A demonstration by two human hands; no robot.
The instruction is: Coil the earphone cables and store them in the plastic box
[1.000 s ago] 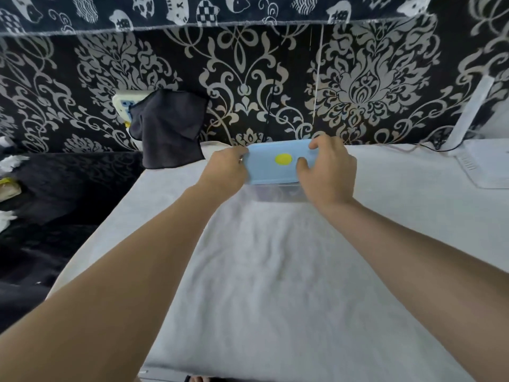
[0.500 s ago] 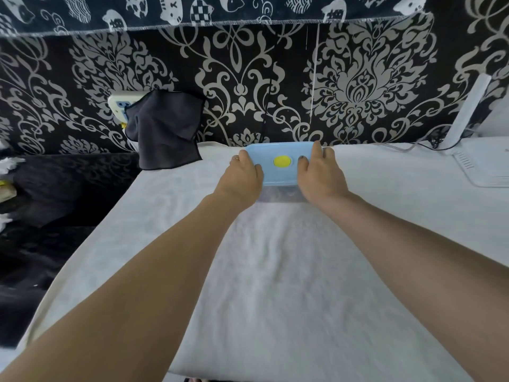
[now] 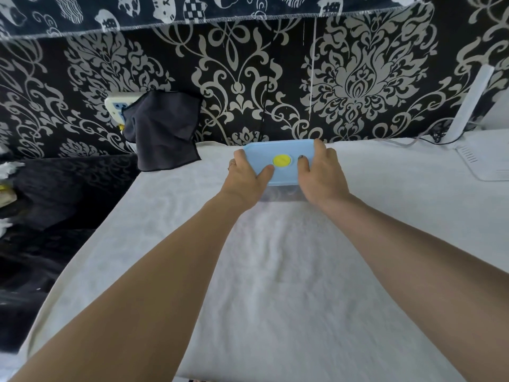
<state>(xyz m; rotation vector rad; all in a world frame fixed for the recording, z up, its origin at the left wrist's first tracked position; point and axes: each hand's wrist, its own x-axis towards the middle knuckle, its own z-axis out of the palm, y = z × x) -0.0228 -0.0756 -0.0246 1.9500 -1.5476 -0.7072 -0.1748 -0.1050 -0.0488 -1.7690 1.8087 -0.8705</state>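
The plastic box (image 3: pixel 279 193) sits at the bench (image 3: pixel 275 271) far edge, long axis left-right, my left hand (image 3: pixel 246 176) and right hand (image 3: pixel 319 175) gripping opposite ends of its blue lid (image 3: pixel 278 153), thumbs on top.

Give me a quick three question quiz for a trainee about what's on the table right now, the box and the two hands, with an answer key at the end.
1. True or false: the blue lid lies on the clear plastic box.
2. Which colour is the round plug in the middle of the lid? A red, B yellow, C black.
3. Fill in: the dark cloth hangs to the ____ of the box, as the person sees it.

Key
1. True. The left hand and the right hand each hold one end of the lid, thumbs on top.
2. B.
3. Left, by the white socket, past the edge of the white towel.
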